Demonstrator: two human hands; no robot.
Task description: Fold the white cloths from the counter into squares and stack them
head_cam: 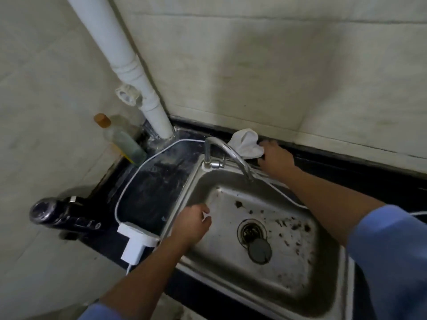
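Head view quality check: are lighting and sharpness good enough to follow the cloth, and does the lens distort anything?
Head view: the light is dim and uneven, yet the white cloth at the right hand stands out against the dark counter. Head view: wide-angle distortion bends the white pipe and the wall lines. Head view: soft overall, with the dark bottle at the left edge blurred and pale glare streaks on the counter.
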